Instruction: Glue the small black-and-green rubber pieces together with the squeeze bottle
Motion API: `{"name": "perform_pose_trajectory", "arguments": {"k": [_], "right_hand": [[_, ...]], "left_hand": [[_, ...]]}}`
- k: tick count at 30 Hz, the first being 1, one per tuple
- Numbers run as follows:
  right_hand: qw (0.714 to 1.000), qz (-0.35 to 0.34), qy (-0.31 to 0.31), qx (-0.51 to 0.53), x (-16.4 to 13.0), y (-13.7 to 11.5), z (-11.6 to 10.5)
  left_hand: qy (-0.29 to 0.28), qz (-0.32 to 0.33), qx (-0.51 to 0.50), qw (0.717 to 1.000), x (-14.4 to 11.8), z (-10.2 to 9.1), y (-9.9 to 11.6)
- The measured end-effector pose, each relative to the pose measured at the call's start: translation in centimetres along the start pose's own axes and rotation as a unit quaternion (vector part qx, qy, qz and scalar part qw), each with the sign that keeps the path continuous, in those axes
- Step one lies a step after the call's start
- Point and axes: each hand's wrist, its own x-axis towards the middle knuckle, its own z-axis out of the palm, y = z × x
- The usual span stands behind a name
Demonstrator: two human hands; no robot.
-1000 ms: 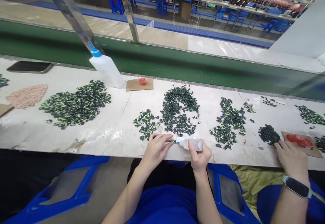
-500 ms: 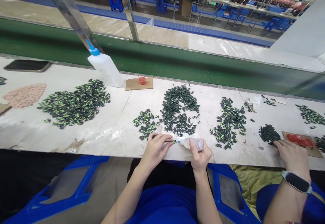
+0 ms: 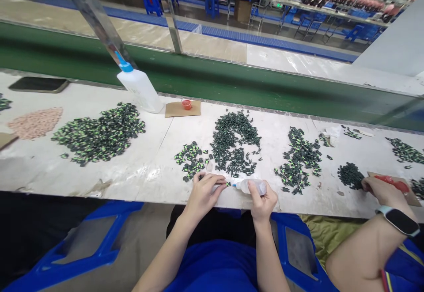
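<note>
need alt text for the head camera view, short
At a white workbench, the left hand pinches a small green part against the nozzle of a small squeeze bottle held by the right hand; dark green parts lie piled beyond.

White surface (image 3: 149, 168), scuffed grey in patches. Dark green pieces flecked bright green in the big heap (image 3: 99, 134); the middle pile (image 3: 235, 139) is plain dark green. Pale pink heap (image 3: 35, 122) far left. White bottle (image 3: 141, 89), blue cap. Small squeeze bottle (image 3: 253, 187) looks clear, perhaps whitish. Red cup (image 3: 186, 104) on brown card.
</note>
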Motion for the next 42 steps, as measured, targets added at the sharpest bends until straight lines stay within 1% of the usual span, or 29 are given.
{"name": "perform_pose_trajectory", "arguments": {"k": [3,6,8,11,14,16,18,20,21,23,24,25,26,27,29,31,34,37,39,42], "right_hand": [[0.997,0.030,0.053,0.040,-0.1,0.2,-0.1],[0.987,0.049,0.114,0.097,0.2,0.6,-0.5],[0.984,0.054,0.137,0.102,0.8,0.8,-0.9],[0.982,0.039,0.167,0.083,2.1,1.2,-1.4],[0.981,0.038,0.170,0.085,3.5,1.7,-1.4],[0.984,0.067,0.149,0.069,4.0,1.9,-1.2],[0.987,0.086,0.129,0.045,4.3,2.0,-1.2],[0.988,0.061,0.138,0.014,4.1,1.7,-1.1],[0.986,0.032,0.162,-0.013,3.8,1.4,-1.1],[0.970,-0.050,0.224,-0.085,3.0,0.7,-1.0],[0.962,-0.093,0.230,-0.114,2.6,0.3,-0.8],[0.959,-0.129,0.213,-0.132,2.1,0.0,-0.6],[0.964,-0.153,0.170,-0.138,1.7,-0.3,-0.3],[0.971,-0.162,0.110,-0.137,1.3,-0.4,0.0],[0.982,-0.139,-0.006,-0.131,0.8,-0.4,0.8],[0.983,-0.099,-0.070,-0.138,0.7,0.0,1.5],[0.981,-0.062,-0.110,-0.149,1.0,0.4,2.0],[0.983,-0.036,-0.120,-0.137,1.4,0.3,2.0],[0.986,-0.011,-0.126,-0.110,1.6,0.1,1.8],[0.988,0.049,-0.136,-0.050,1.6,-0.1,1.6]], "left_hand": [[-0.008,-0.008,0.000,1.000,0.0,0.0,0.0],[-0.010,-0.005,0.002,1.000,0.0,0.0,0.0],[-0.013,0.003,0.009,1.000,0.1,-0.1,0.1],[-0.015,0.024,0.025,0.999,0.1,-0.2,0.4],[-0.006,0.057,0.044,0.997,0.2,-0.4,0.6],[-0.001,0.068,0.055,0.996,0.1,-0.5,0.7],[0.000,0.065,0.063,0.996,0.1,-0.5,0.7],[-0.002,0.059,0.067,0.996,0.1,-0.4,0.6],[-0.004,0.057,0.069,0.996,0.1,-0.3,0.5],[-0.010,0.055,0.072,0.996,0.0,-0.1,0.4],[-0.012,0.055,0.073,0.996,0.1,0.0,0.4],[-0.013,0.056,0.073,0.996,0.1,0.1,0.4],[-0.013,0.057,0.072,0.996,0.1,0.1,0.3],[-0.011,0.060,0.071,0.996,0.1,0.2,0.3],[-0.004,0.067,0.067,0.996,0.1,0.2,0.2],[0.007,0.069,0.063,0.996,0.0,0.1,0.1],[0.021,0.059,0.061,0.996,-0.1,-0.3,-0.1],[0.033,0.049,0.053,0.997,-0.2,-0.7,-0.2],[0.040,0.041,0.045,0.997,-0.2,-0.8,-0.1],[0.038,0.021,0.035,0.998,-0.1,-0.8,0.1]]}}
